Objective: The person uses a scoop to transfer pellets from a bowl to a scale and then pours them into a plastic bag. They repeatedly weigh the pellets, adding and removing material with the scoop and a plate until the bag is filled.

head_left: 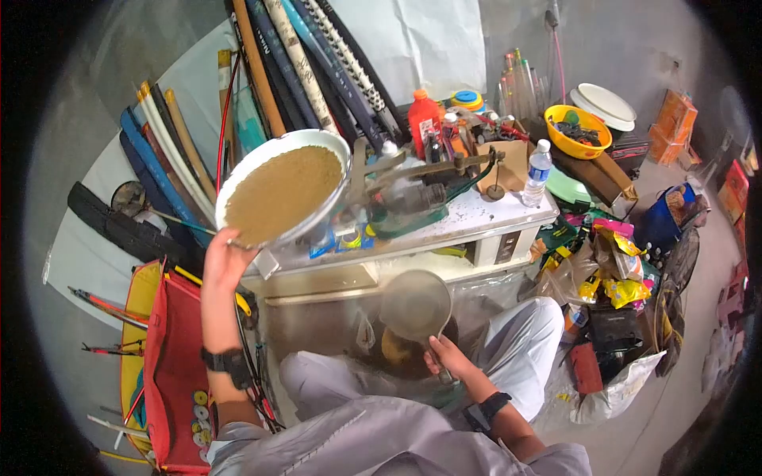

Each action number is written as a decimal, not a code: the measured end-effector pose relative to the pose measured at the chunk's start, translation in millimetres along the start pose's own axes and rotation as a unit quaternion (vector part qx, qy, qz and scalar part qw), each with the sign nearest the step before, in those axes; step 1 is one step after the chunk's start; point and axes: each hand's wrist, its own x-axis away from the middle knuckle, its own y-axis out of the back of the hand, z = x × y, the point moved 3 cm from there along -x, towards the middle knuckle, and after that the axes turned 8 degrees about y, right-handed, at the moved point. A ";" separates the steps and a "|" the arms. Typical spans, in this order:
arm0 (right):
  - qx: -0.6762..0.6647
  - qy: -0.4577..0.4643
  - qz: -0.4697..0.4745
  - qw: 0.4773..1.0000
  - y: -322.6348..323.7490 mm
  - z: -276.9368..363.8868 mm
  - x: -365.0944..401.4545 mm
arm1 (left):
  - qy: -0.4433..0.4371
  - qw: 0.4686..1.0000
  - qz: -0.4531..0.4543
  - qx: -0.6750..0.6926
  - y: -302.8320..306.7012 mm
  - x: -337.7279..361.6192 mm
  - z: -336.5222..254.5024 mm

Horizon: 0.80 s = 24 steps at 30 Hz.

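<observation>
High on the left, my left hand (225, 258) grips the near rim of a white basin (346, 163), which is tilted toward me. A broad layer of brown powder (286, 190) covers the inside of the basin. Lower and to the right, my right hand (448, 357) is wrapped around the handle of a round grey ladle (416, 303). The ladle's wide head points up and away from me, between my knees. Behind it, partly hidden, is a dark round container (448, 337) with something yellowish-brown inside.
On the white table (508, 214) stand a balance scale (429, 170), a red bottle (424, 123) and a water bottle (537, 174). Long rod cases (317, 63) lean behind. A red bag (182, 357) is open at left; colourful packets (623, 270) pile up at right.
</observation>
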 end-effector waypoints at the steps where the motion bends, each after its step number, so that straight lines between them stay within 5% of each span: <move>1: 0.056 0.043 0.037 0.997 -9.3 7.2 -1.0 | -0.007 1.000 -0.012 0.000 0.0 25.6 1.7; 8: 0.045 -0.013 0.044 0.998 -52.3 33.1 -20.7 | 0.096 0.991 -0.062 0.074 59.1 151.4 61.0; 12: 0.001 -0.055 0.022 0.998 -44.6 11.4 -37.0 | 0.167 0.970 -0.166 0.054 68.1 195.0 126.1; 24: 0.022 -0.039 0.020 0.999 -7.9 -34.7 -45.0 | 0.270 0.944 -0.123 0.146 92.7 159.7 305.6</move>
